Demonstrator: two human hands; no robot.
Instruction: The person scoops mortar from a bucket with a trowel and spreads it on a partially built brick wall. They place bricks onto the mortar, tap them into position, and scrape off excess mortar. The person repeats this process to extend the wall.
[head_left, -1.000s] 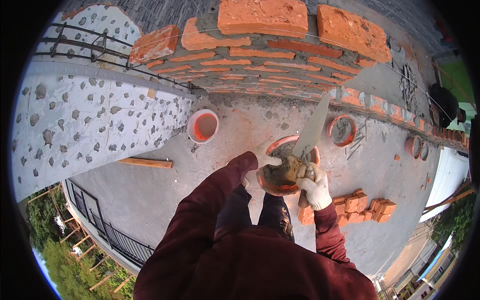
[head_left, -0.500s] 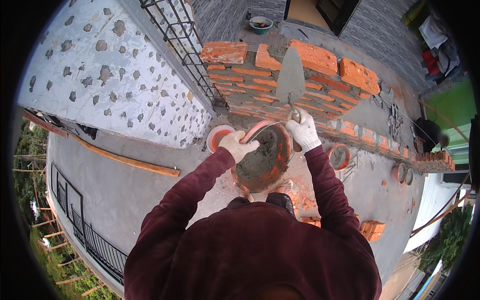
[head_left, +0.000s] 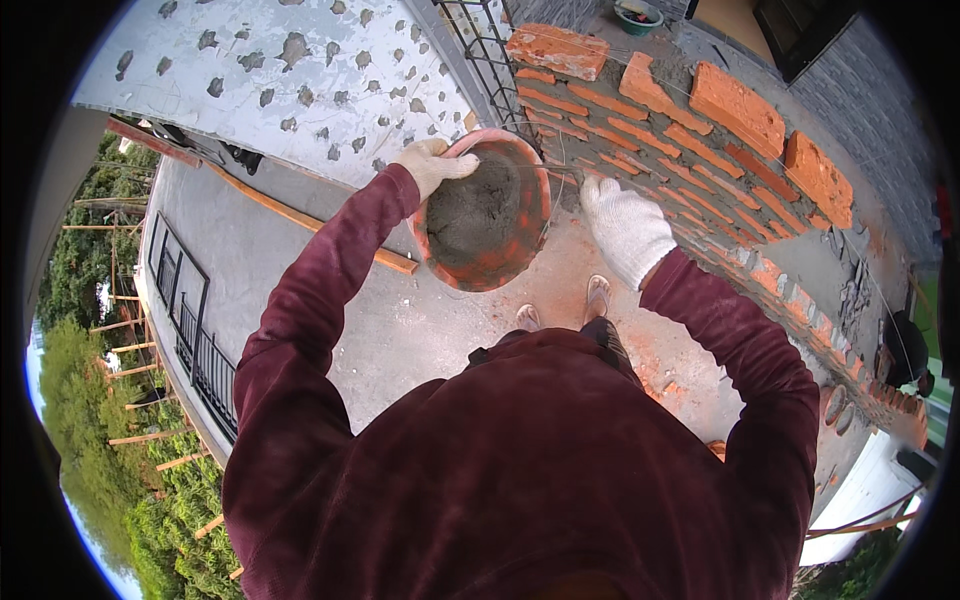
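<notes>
My left hand (head_left: 430,165), in a white glove, grips the rim of an orange bowl (head_left: 515,268) and holds it tilted at chest height. Grey mortar (head_left: 480,205) fills the bowl. My right hand (head_left: 625,230), also gloved, sits just right of the bowl against the red brick wall (head_left: 700,150), fingers curled. The trowel it carried a moment ago is hidden under the glove. A taut string line runs past the bowl along the wall's top course.
Loose bricks (head_left: 555,48) lie on the wall's top. A white speckled wall (head_left: 290,80) and a metal grille (head_left: 480,60) stand at the left. A wooden plank (head_left: 300,215) lies on the concrete slab, whose edge has a black railing (head_left: 190,320). More bowls (head_left: 835,405) sit low right.
I rose from a crouch and lifted the mortar bowl from the floor up to the wall. The trowel blade, seen upright before, is out of sight now.
</notes>
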